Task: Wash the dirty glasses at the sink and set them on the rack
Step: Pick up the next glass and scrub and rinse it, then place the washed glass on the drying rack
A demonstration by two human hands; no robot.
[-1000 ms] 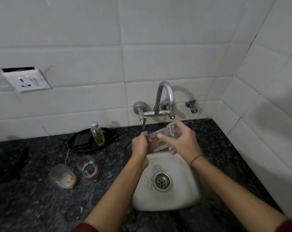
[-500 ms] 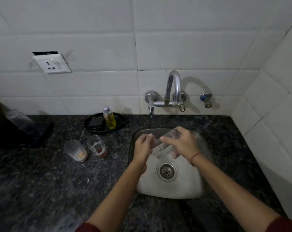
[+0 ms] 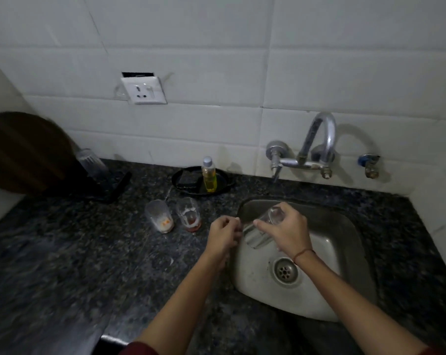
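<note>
Over the stainless steel sink basin (image 3: 344, 290), the right hand (image 3: 288, 231) grasps a tilted clear drinking glass (image 3: 257, 234). The left hand (image 3: 223, 233) curls beside its mouth, and its grip cannot be told. Farther left, an orange-stained glass (image 3: 159, 217) and a red-stained glass (image 3: 188, 213) stand on the speckled black counter (image 3: 63, 252).

The glass (image 3: 261, 231) has come away from under the tap (image 3: 319, 147) to the left side of the sink (image 3: 350, 226), nearer the person. The left grip (image 3: 223, 233) has slid off the glass's mouth and now sits just beside the rim, fingers curled, over the sink's left edge. The view has swung left, showing more of the rack (image 3: 106, 185) and table (image 3: 63, 252).
</note>
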